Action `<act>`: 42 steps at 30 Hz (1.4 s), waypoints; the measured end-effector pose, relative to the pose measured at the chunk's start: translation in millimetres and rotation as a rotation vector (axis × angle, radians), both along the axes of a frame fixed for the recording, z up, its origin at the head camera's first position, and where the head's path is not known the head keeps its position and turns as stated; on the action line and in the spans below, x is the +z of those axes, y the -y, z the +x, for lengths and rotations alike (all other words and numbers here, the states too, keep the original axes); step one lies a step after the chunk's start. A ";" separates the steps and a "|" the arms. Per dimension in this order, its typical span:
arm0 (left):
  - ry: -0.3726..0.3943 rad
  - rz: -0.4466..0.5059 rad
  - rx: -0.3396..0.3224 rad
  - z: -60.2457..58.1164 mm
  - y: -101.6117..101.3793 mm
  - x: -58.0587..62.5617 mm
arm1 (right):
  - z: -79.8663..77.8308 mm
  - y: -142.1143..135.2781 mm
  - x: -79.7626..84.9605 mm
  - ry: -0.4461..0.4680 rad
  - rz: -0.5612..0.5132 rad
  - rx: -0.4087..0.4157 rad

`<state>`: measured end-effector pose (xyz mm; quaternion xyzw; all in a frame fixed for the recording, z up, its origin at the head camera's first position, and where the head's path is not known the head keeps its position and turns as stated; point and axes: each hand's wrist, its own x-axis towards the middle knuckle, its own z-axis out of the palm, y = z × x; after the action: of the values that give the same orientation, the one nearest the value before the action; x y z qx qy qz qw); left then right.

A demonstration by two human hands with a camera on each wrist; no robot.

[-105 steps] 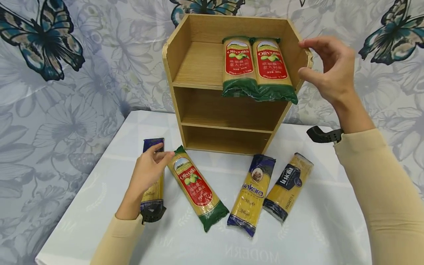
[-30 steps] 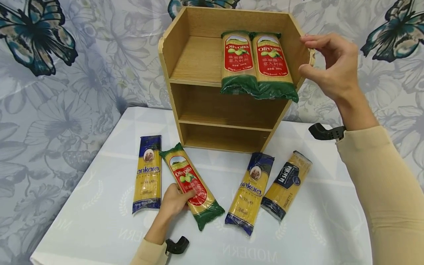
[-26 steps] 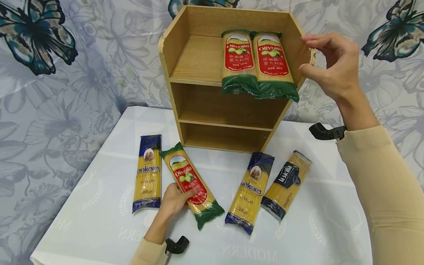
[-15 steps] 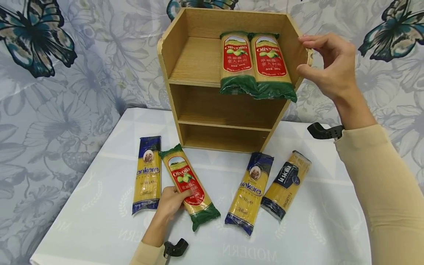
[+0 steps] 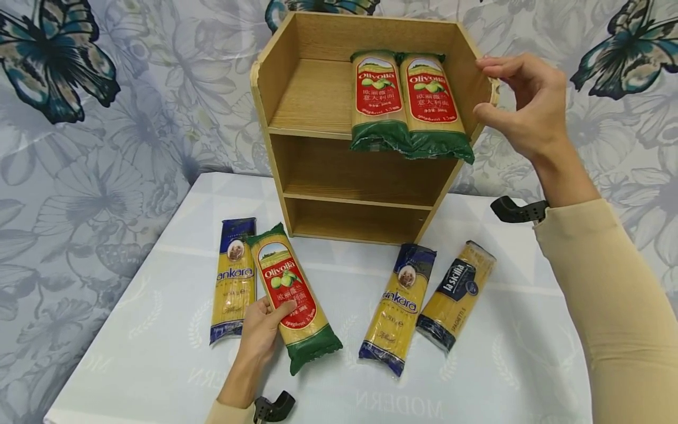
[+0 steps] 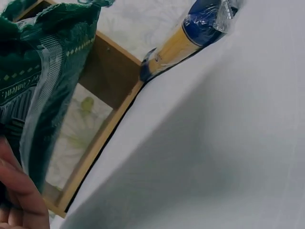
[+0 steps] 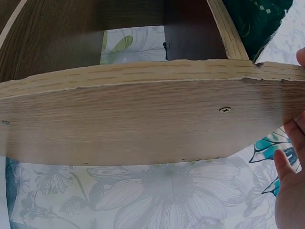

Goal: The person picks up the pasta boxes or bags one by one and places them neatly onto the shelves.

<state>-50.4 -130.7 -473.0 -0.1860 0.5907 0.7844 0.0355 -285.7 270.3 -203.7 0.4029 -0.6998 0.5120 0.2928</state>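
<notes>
In the head view my left hand (image 5: 261, 330) grips a red-labelled Olivoila spaghetti pack (image 5: 293, 300) by its left edge, thumb across the label. The pack is tilted, and its top overlaps a blue-and-yellow Ankara pasta pack (image 5: 234, 280) in this view. Its green end (image 6: 47, 71) fills the upper left of the left wrist view. My right hand (image 5: 535, 106) pinches the right side panel of a wooden shelf unit (image 5: 365, 203) near its top. The right wrist view shows that panel (image 7: 143, 114) from outside, with fingers (image 7: 295, 138) at its edge.
Two more Olivoila packs (image 5: 378, 100) lie side by side on the top shelf, green ends jutting over its front. Another Ankara pack (image 5: 399, 306) and a La Sicilia spaghetti pack (image 5: 457, 294) lie on the white-covered table (image 5: 503, 365). Behind stands a butterfly-patterned backdrop (image 5: 122, 153).
My left hand came down from the pack's top end, took hold of its side, and has raised it slightly and shifted it left. The right hand keeps its place on the shelf unit.
</notes>
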 end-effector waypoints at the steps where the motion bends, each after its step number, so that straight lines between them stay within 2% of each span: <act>1: -0.016 0.014 0.003 1.1 1.0 2.8 | 1.5 1.0 0.6 0.001 -0.008 0.008; 9: -0.138 0.059 0.068 7.5 14.2 28.6 | 1.9 1.1 0.3 0.001 0.001 0.005; 19: -0.345 0.093 0.106 13.6 30.6 67.3 | -4.6 -2.9 -2.9 -0.006 0.021 -0.014; 27: -0.586 0.106 0.014 17.5 42.6 100.1 | -4.5 -3.0 -3.2 -0.011 0.024 -0.012; 32: -0.668 0.112 -0.047 19.0 43.8 117.7 | -4.5 -3.6 -2.8 -0.022 0.043 -0.011; 37: -0.767 0.163 -0.104 18.3 41.4 131.9 | -3.7 -5.1 -2.8 -0.025 0.071 -0.036; 42: -0.781 0.125 -0.122 16.8 35.4 145.9 | -2.3 -5.9 -2.9 -0.022 0.078 -0.046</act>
<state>-33.7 -166.1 -327.1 0.1643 0.5207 0.8270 -0.1338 -288.0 276.2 -206.6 0.4036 -0.7249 0.4731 0.2963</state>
